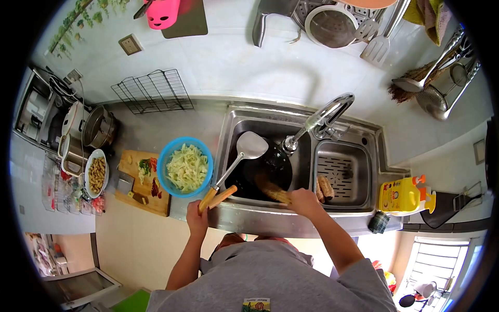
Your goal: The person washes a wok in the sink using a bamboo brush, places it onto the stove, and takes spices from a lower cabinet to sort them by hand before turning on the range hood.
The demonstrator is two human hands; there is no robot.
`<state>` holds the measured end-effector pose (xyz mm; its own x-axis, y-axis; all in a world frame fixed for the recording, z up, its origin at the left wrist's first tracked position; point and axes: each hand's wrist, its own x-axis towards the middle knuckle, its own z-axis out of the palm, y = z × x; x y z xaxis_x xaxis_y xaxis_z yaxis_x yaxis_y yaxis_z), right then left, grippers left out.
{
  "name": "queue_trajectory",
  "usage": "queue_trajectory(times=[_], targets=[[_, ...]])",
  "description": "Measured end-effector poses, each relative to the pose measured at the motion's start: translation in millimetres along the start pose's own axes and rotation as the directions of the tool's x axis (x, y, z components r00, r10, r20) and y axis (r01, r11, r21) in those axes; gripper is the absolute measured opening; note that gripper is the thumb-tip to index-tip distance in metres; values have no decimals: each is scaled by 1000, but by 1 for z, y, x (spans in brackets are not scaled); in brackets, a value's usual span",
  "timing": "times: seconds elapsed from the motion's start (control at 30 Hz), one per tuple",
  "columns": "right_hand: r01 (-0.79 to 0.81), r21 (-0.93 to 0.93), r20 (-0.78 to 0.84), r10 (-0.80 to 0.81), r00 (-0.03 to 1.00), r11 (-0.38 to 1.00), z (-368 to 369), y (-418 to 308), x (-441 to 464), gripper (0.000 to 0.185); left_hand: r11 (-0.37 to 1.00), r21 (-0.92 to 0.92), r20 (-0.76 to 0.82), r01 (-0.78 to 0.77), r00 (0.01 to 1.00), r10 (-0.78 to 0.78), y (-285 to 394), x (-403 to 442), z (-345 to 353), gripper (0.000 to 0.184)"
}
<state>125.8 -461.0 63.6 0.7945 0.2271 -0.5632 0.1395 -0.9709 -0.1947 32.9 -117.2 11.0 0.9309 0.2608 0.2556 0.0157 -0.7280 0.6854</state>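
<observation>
My left hand (197, 219) is closed around the wooden grip of a metal wok spatula (252, 145), whose blade is raised over the left sink basin (240, 120). Close beside that grip is the wooden handle of a dark wok (244, 179); I cannot tell whether the same hand also holds it. The wok sits tilted in the basin, under the faucet (332, 106). In my right hand (305, 203) is a straw-coloured wok brush (273, 190), its bristles blurred inside the wok.
Left of the sink stands a blue basket (162, 179) of shredded cabbage, beside a cutting board (163, 205) with a cleaver and chopped ingredients. A bowl of peanuts (97, 175) is further left. Right are a small drain basin (366, 177) and yellow detergent bottles (397, 195).
</observation>
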Motion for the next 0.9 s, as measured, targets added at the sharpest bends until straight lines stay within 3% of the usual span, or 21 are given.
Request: queue_trajectory(times=[0.07, 0.2, 0.33, 0.4, 0.53, 0.7, 0.77, 0.83, 0.9], targets=[[129, 38, -35, -128, 991, 991, 2, -7, -8, 28, 999, -27, -3, 22, 1000, -23, 0, -2, 0, 21], [-42, -74, -65, 37, 997, 996, 23, 6, 33, 25, 998, -41, -13, 40, 999, -40, 0, -2, 2, 21], [-17, -116, -23, 14, 1000, 993, 3, -10, 9, 17, 1000, 6, -15, 18, 1000, -18, 3, -1, 1, 21], [116, -144, 8, -116, 993, 983, 7, -20, -9, 18, 999, -25, -14, 22, 1000, -23, 2, -4, 1, 20], [-25, -115, -22, 22, 1000, 993, 19, -2, 19, 22, 998, -46, -19, 42, 999, -43, 5, -1, 1, 21], [27, -110, 38, -23, 999, 994, 11, -10, 5, 29, 999, -11, -12, 44, 999, -44, 3, -4, 0, 22], [127, 5, -29, -126, 992, 992, 6, -30, -10, 34, 996, -50, -11, 78, 997, -79, 0, -6, 3, 22], [89, 65, -56, -85, 995, 994, 2, -36, 3, 30, 990, -83, -13, 112, 993, -114, -4, -9, 4, 23], [-70, 109, -122, 84, 989, 992, 28, -23, 43, 29, 986, -67, 8, 154, 988, -154, -9, -11, 3, 23]])
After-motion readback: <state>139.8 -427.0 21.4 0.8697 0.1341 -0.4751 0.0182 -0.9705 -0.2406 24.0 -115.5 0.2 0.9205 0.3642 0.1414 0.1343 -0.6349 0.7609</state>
